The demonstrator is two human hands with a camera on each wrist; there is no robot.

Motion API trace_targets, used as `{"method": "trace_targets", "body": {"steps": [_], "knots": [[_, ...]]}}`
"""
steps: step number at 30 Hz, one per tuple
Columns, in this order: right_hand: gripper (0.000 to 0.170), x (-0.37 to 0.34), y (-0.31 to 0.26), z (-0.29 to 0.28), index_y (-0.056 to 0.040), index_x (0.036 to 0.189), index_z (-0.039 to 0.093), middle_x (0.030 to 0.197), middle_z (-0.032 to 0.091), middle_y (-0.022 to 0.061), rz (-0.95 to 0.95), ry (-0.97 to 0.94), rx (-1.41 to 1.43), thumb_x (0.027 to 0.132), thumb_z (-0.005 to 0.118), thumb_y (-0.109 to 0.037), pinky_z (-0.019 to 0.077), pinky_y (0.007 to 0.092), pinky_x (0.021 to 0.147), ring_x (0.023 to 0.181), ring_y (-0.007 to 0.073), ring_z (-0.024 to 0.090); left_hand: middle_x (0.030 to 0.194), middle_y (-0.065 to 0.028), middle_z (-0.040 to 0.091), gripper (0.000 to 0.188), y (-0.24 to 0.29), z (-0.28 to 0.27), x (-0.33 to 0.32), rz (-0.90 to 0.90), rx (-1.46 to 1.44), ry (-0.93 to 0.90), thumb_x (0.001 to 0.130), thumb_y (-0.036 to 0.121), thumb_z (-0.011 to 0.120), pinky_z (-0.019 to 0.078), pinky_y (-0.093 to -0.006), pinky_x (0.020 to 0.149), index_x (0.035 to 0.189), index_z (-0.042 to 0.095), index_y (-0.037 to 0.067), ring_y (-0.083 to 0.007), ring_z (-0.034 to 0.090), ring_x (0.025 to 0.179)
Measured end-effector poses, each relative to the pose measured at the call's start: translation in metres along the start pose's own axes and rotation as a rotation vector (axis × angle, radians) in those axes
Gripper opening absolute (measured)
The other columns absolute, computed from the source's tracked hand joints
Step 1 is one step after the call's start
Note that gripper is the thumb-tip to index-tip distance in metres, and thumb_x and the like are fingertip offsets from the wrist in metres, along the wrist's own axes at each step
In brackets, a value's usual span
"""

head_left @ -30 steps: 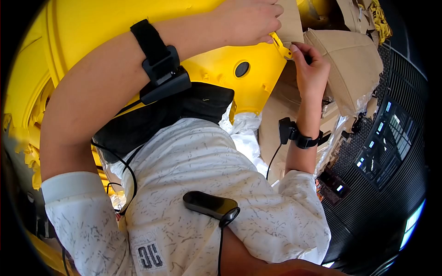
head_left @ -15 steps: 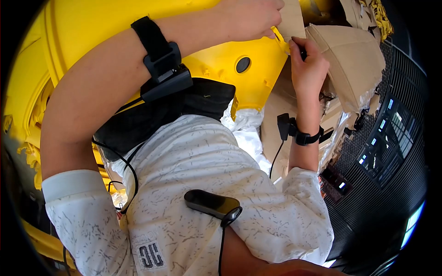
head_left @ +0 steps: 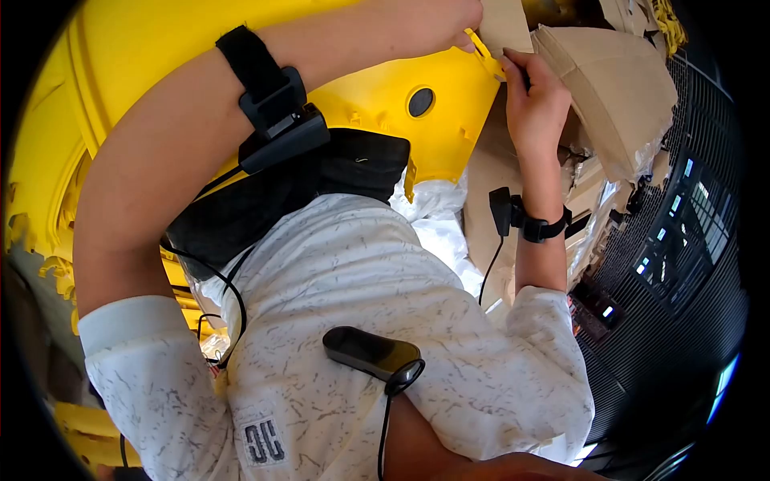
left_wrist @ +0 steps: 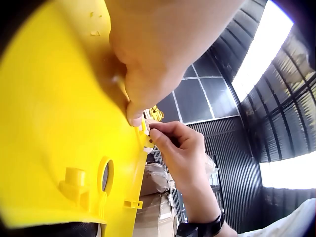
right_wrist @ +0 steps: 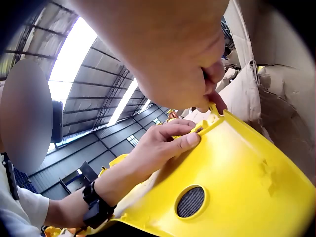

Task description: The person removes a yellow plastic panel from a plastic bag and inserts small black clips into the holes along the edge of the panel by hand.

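A large yellow plastic panel (head_left: 377, 100) with a round dark-filled hole spreads in front of the torso. My left hand (head_left: 429, 28) reaches across it to the far edge. In the right wrist view that left hand (right_wrist: 158, 148) holds the edge, its thumb lying on the panel's face and its fingers over the rim. Beside it a narrow yellow tab (head_left: 481, 50) stands on the edge. At the panel's corner my right hand (head_left: 541, 100) pinches the tab's end between thumb and forefinger, seen also in the left wrist view (left_wrist: 180, 148). The fingers partly hide that end.
Brown cardboard (head_left: 605, 96) lies right of the panel, close by the right hand. Clear plastic wrap (head_left: 437, 232) is bunched below the panel's edge. More yellow parts (head_left: 60, 232) stand at the left. A dark ribbed wall (head_left: 666, 321) is at the right.
The whole head view has shifted slightly, with both hands now higher in it. Both hands keep their places at the panel's edge, the right thumb and forefinger staying at the tab.
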State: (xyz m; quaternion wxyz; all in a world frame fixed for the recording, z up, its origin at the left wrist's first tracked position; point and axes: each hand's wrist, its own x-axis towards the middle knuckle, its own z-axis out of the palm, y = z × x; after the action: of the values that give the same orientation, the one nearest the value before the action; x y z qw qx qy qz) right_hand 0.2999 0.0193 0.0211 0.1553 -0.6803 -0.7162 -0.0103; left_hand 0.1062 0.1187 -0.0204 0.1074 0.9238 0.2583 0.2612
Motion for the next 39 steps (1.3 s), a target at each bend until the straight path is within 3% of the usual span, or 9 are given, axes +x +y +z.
{"method": "trace_targets", "body": {"steps": [5,8,17,23,27,30,32,35,39], "knots": [[0.012,0.001,0.002,-0.002,-0.0037,0.094,0.069,0.073,0.066,0.0184,-0.072,0.009,-0.003,0.089,0.065,-0.014,0.0496,0.0383,0.059,0.066,0.0344,0.065,0.09,-0.0014,0.062,0.02,0.0,0.0,-0.001,0.014,-0.077,0.06,0.075,0.035,0.071,0.0378,-0.0383,0.083,0.081,0.074,0.016,-0.0205,0.053,0.097],[0.011,0.004,0.001,-0.001,-0.0048,0.094,0.069,0.073,0.066,0.018,0.053,-0.039,0.023,0.089,0.064,-0.013,0.05,0.0385,0.059,0.067,0.0352,0.065,0.09,-0.0016,0.062,0.02,0.0,0.002,0.002,-0.015,-0.05,0.021,0.075,0.035,0.072,0.0378,-0.0384,0.083,0.08,0.074,0.016,-0.0207,0.053,0.097],[0.015,-0.01,0.003,0.01,-0.0013,0.094,0.068,0.077,0.068,0.018,-0.01,0.137,0.008,0.089,0.065,-0.015,0.0508,0.0361,0.061,0.067,0.0334,0.067,0.089,-0.0023,0.062,0.02,0.001,0.002,0.002,0.003,-0.047,0.026,0.073,0.034,0.073,0.038,-0.0382,0.081,0.079,0.074,0.015,-0.0212,0.054,0.097],[0.019,0.021,0.023,-0.016,0.004,0.097,0.068,0.079,0.071,0.0106,0.279,-0.301,0.273,0.09,0.064,-0.013,0.0505,0.0281,0.067,0.072,0.0146,0.066,0.085,-0.0024,0.063,0.024,-0.001,0.005,-0.002,0.003,-0.027,0.12,0.07,0.035,0.074,0.0379,-0.0373,0.08,0.077,0.073,0.012,-0.0218,0.055,0.095],[0.019,0.03,0.03,-0.02,0.0055,0.097,0.068,0.077,0.071,0.0074,0.214,-0.376,0.249,0.09,0.065,-0.012,0.0506,0.0275,0.069,0.072,0.0137,0.065,0.085,-0.0019,0.062,0.024,-0.002,0.009,-0.003,-0.006,-0.037,0.137,0.07,0.036,0.074,0.0378,-0.0372,0.08,0.076,0.072,0.013,-0.0212,0.055,0.095],[0.019,0.029,0.026,-0.021,0.0053,0.098,0.068,0.078,0.07,0.0064,0.221,-0.355,0.296,0.09,0.065,-0.012,0.0468,0.0232,0.059,0.063,0.0095,0.06,0.085,-0.0011,0.062,0.023,-0.003,0.011,-0.002,0.01,-0.043,0.151,0.069,0.036,0.074,0.0378,-0.0368,0.08,0.076,0.072,0.014,-0.0207,0.055,0.097],[0.02,0.027,0.026,-0.021,0.0052,0.1,0.069,0.08,0.07,0.0062,0.434,-0.287,0.514,0.091,0.065,-0.012,0.038,0.019,0.049,0.054,0.0042,0.05,0.086,-0.0003,0.062,0.022,-0.004,0.012,-0.002,0.013,-0.071,0.164,0.069,0.036,0.074,0.0379,-0.0366,0.081,0.076,0.072,0.015,-0.0203,0.054,0.097],[0.023,0.013,0.014,-0.021,0.0051,0.107,0.067,0.084,0.07,0.0063,0.513,-0.141,0.673,0.091,0.065,-0.011,0.0296,0.0174,0.044,0.05,0.0019,0.042,0.086,0.0001,0.061,0.021,-0.003,0.008,-0.001,-0.009,-0.038,0.1,0.069,0.036,0.073,0.0378,-0.0366,0.082,0.076,0.072,0.016,-0.02,0.054,0.097],[0.027,-0.013,0.024,-0.01,0.0062,0.112,0.064,0.086,0.07,0.0067,0.556,-0.024,0.795,0.09,0.066,-0.009,0.0316,0.0177,0.045,0.051,0.0029,0.043,0.086,-0.0001,0.06,0.02,-0.004,0.008,-0.002,0.024,-0.067,0.127,0.071,0.035,0.073,0.0376,-0.0366,0.082,0.076,0.072,0.015,-0.0201,0.053,0.097]]}}
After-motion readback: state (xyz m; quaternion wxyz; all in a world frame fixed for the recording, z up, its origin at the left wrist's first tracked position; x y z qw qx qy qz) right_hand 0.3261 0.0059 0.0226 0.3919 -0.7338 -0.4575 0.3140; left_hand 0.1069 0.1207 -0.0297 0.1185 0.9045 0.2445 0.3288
